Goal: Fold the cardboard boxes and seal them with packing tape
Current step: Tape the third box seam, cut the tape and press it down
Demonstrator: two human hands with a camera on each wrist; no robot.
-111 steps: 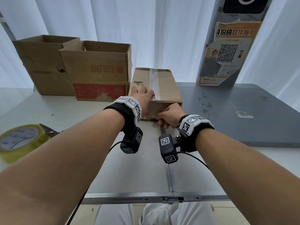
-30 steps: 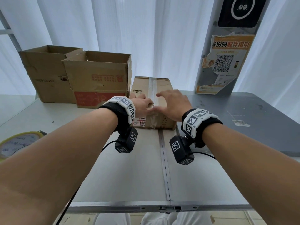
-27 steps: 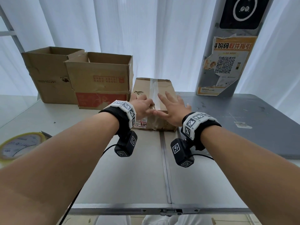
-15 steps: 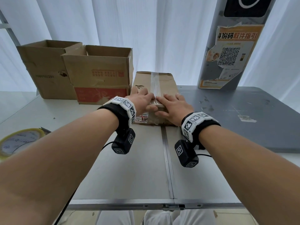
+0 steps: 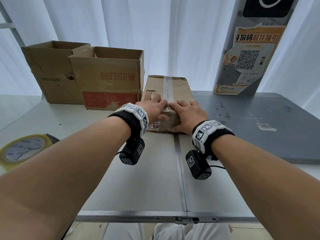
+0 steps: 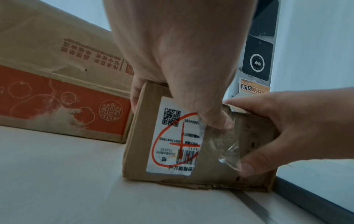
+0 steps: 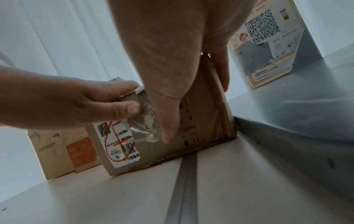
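A small closed cardboard box (image 5: 178, 87) lies on the white table (image 5: 138, 179), with a strip of clear tape (image 5: 165, 87) along its top seam. My left hand (image 5: 152, 108) and right hand (image 5: 187, 113) both grip its near end, fingers over the top. In the left wrist view my left thumb (image 6: 216, 119) presses the crinkled tape end (image 6: 222, 144) onto the near face beside a white shipping label (image 6: 172, 136). My right thumb (image 6: 247, 168) holds the tape's lower end against that face. The box's far end is hidden.
Two open-topped cardboard boxes (image 5: 107, 78) (image 5: 52, 71) stand at the back left, touching the small box's left side. A yellowish tape roll (image 5: 20, 149) lies at the left edge. A grey board (image 5: 259, 123) covers the table's right. A pillar with a poster (image 5: 251, 58) stands behind.
My right hand, lifted with spread fingers a second ago, has come down onto the box's near end beside the left hand. The left hand stays on the box.
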